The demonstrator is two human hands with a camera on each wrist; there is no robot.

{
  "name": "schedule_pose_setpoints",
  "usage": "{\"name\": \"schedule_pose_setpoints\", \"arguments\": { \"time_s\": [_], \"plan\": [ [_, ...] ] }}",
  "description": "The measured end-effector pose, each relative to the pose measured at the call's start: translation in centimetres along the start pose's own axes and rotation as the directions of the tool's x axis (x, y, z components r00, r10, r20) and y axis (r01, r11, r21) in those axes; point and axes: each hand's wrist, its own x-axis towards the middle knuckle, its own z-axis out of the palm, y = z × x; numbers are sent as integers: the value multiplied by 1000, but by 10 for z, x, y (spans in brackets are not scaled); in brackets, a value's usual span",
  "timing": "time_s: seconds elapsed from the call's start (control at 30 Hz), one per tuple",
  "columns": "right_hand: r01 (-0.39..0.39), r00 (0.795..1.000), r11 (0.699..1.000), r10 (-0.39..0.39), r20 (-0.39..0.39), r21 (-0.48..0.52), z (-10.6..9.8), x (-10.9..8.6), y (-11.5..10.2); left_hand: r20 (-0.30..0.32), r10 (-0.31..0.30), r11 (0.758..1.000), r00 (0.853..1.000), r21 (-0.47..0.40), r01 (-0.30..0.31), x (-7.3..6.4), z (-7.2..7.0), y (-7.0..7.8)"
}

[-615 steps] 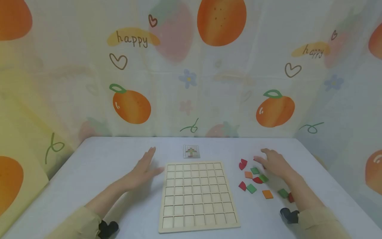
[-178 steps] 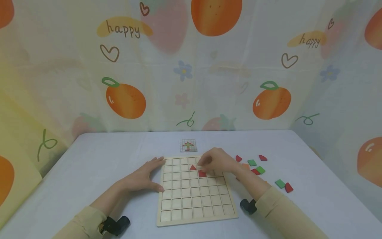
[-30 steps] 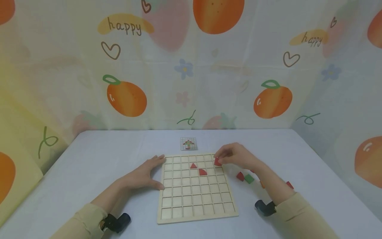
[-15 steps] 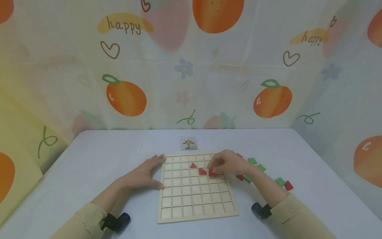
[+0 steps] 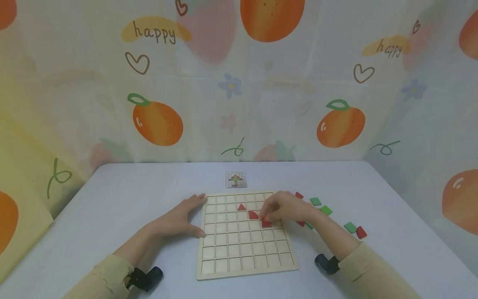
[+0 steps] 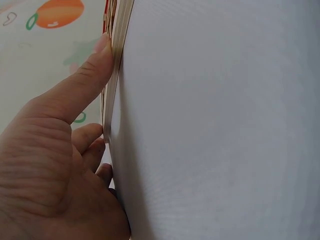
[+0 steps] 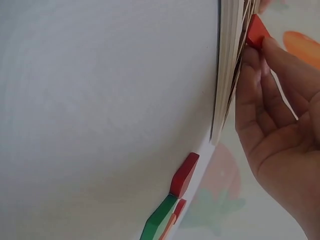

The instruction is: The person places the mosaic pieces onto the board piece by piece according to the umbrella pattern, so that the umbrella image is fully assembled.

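Observation:
A pale wooden grid board (image 5: pixel 228 251) lies on the white table. My left hand (image 5: pixel 175 219) rests against its left edge, thumb and fingers spread; the left wrist view shows the thumb (image 6: pixel 89 75) touching the rim. A red triangle (image 5: pixel 242 207) and a red quarter-circle piece (image 5: pixel 253 215) sit in the grid. Just right of and below the quarter-circle, my right hand (image 5: pixel 285 207) pinches another red piece (image 5: pixel 266 223) low over a cell. In the right wrist view that red piece (image 7: pixel 256 32) stands tilted between thumb and fingertips. Its full outline is partly covered.
Loose green tiles (image 5: pixel 350 227) and red pieces (image 5: pixel 361 232) lie right of the board, some hidden by the right forearm. Behind the board lies a small card (image 5: pixel 235 180) with a coloured grid picture. A fruit-print curtain (image 5: pixel 276 95) hangs at the table's back edge.
Over twenty seconds, a red triangle and quarter-circle have come onto the bare board. In the last second my right hand has carried another red piece left and nearer. My left hand stays put.

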Motion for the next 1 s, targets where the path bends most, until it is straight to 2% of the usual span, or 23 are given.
{"name": "schedule_pose_setpoints", "arguments": {
  "time_s": [0.43, 1.0],
  "plan": [
    [15, 1000, 1000, -15, 2, 12, 3, 0, 2, 0, -17, 1000, 1000, 4, 17, 0, 0, 2],
    [-36, 999, 999, 36, -13, 3, 5, 1, 2, 3, -9, 1000, 1000, -2, 9, 0, 0, 1]
  ]
}}
